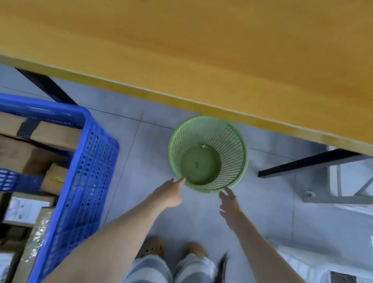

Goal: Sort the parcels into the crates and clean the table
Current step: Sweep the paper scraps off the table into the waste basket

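The left hand (170, 192) touches the green mesh wastebasket (234, 147) at its rim, grip unclear. The right hand (230, 206) hovers just beside it, fingers spread, holding nothing.

A yellow-orange wooden tabletop (194, 35) is marked by faint darker grain, and black metal table legs (45, 86) are seen beneath it. A floor of pale grey square tiles (151, 148) is crossed by thin dark joints. A light green round plastic mesh basket (244, 149) is patterned with a fine grid of holes. A bright blue perforated plastic crate (92, 164) is filled with brown cardboard parcels (13, 154); one is banded with black tape (28, 128), others are covered by white printed labels (24, 210). Loose cloth trousers (151, 276) are striped grey and white.
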Demonstrator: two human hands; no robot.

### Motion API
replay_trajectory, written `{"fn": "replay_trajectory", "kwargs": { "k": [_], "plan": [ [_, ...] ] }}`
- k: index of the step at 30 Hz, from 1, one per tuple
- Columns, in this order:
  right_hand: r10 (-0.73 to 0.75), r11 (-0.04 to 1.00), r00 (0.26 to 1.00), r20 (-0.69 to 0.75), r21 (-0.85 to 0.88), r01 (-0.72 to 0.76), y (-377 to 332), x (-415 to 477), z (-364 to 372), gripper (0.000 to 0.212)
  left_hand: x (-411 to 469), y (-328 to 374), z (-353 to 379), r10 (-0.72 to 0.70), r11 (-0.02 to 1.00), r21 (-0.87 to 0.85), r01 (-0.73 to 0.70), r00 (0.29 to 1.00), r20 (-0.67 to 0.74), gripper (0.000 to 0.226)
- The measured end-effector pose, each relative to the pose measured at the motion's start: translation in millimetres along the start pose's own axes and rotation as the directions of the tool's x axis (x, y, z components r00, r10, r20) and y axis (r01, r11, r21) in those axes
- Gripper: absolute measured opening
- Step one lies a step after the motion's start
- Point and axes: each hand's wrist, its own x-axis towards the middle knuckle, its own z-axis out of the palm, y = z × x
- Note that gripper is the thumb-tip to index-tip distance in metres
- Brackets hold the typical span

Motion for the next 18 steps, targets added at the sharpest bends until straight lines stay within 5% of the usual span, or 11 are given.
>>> {"fn": "replay_trajectory", "kwargs": {
  "k": [3, 7, 12, 18],
  "plan": [
    [0.097, 0.930, 0.995, 0.028, 0.353, -0.100, 11.5, 29.5, 2.4, 0.044, 24.2, -6.5, 17.0, 0.061, 0.998, -0.010, -0.061, 0.998, 0.005, 0.065],
    [0.144, 0.903, 0.987, -0.067, 0.418, -0.103, 10.8, 44.6, 18.5, 0.029, 35.9, -18.9, 20.2, 0.090, 0.995, -0.033, -0.089, 0.996, 0.023, 0.065],
    [0.128, 0.971, 0.882, -0.454, 0.239, -0.018, 7.5, -0.9, 19.6, 0.018, -7.8, -22.8, 4.6, 0.018, 0.986, -0.164, -0.028, 0.998, -0.064, 0.052],
    [0.026, 0.999, 0.893, -0.450, -0.005, -0.032, 5.9, -123.8, -20.4, 0.016, -110.6, -6.5, -32.9, -0.148, 0.941, -0.320, 0.110, 0.984, -0.095, 0.060]
  ]
}}
